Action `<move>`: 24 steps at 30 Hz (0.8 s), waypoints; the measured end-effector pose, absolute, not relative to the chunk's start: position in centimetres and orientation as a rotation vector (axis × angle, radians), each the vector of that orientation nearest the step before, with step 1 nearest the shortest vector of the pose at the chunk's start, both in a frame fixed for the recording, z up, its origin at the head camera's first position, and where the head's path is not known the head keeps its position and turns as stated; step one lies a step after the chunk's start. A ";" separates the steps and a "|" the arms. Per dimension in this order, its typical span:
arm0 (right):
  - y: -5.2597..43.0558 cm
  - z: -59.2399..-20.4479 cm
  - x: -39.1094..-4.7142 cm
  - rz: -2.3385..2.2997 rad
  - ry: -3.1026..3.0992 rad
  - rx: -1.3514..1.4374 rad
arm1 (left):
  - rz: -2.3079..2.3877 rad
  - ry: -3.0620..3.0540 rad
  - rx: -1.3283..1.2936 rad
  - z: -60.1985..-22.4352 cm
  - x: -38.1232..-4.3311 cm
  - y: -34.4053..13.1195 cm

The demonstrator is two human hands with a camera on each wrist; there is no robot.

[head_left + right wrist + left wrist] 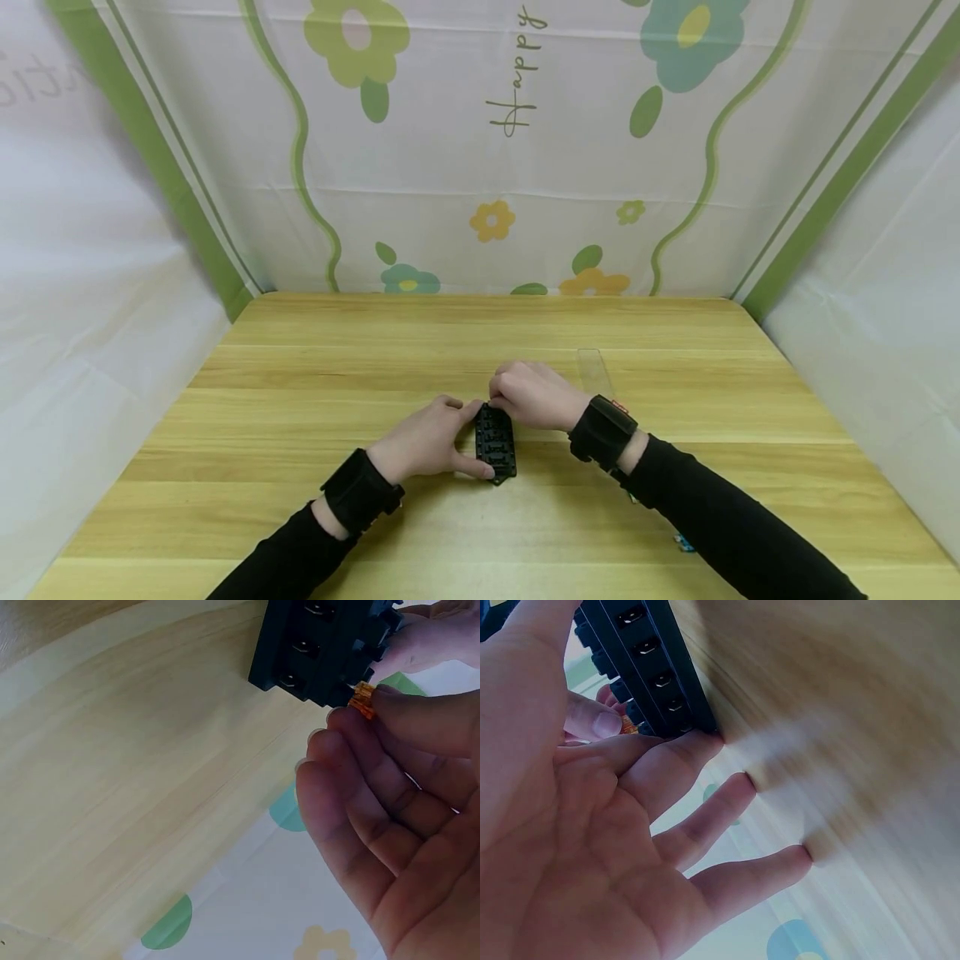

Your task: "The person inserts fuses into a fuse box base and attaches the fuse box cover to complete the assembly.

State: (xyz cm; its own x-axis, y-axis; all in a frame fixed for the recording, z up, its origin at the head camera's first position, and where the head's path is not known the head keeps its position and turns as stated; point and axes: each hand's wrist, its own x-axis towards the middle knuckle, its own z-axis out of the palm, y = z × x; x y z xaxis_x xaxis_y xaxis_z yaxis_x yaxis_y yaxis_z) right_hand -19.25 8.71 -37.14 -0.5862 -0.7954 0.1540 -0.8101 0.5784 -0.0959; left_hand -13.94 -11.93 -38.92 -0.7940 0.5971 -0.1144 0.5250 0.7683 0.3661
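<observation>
A black fuse block point(496, 450) with rows of slots lies lengthwise before me on the wooden table. My left hand point(431, 440) holds it, thumb at the near end and index finger at the far end, with the other fingers spread and their tips down at the wood in the left wrist view. My right hand point(536, 393) is at the far end of the block. Between its thumb and index finger it pinches a small orange blade fuse point(363, 698), right at the block's end slot. Metal terminals point(306, 648) show along the block's side.
A clear plastic cover point(595, 372) lies on the table point(300, 375) behind my right wrist. Small blue pieces point(684, 542) lie beside my right forearm, partly hidden by the sleeve. A flower-printed cloth point(450, 158) hangs at the table's far edge, with white cloth on both sides.
</observation>
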 end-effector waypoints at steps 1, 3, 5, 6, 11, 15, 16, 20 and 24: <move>8.7 -37.2 -19.3 0.243 -2.712 1.376 | 0.469 2.740 0.884 -38.9 -13.9 -11.9; 8.7 -37.2 -19.3 0.261 -2.721 1.371 | 0.470 2.740 0.886 -38.9 -13.9 -11.9; 8.6 -37.2 -19.3 0.274 -2.727 1.368 | 0.469 2.741 0.889 -38.9 -13.9 -11.9; 8.6 -37.1 -19.3 0.278 -2.728 1.367 | 0.470 2.741 0.889 -38.9 -13.9 -11.9; 8.5 -37.0 -19.2 0.279 -2.740 1.358 | 0.469 2.742 0.889 -38.9 -13.9 -11.9; 8.5 -37.1 -19.2 0.272 -2.746 1.348 | 0.476 2.741 0.887 -38.9 -13.9 -11.9; 8.5 -37.1 -19.2 0.271 -2.747 1.346 | 0.479 2.740 0.885 -38.9 -13.9 -11.9; 8.6 -37.2 -19.3 0.266 -2.741 1.344 | 0.481 2.742 0.887 -38.9 -13.9 -11.9; 8.6 -37.3 -19.3 0.260 -2.733 1.345 | 0.478 2.747 0.897 -38.9 -13.9 -11.9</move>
State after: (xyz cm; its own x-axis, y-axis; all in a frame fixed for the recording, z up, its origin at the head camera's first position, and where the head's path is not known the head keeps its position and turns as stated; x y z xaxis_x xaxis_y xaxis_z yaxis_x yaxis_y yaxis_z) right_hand -19.31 8.57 -37.30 -0.6099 -0.7781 0.1500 -0.7925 0.5990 -0.1150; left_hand -13.93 -11.91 -38.90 -0.7920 0.6023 -0.0994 0.5334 0.7620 0.3673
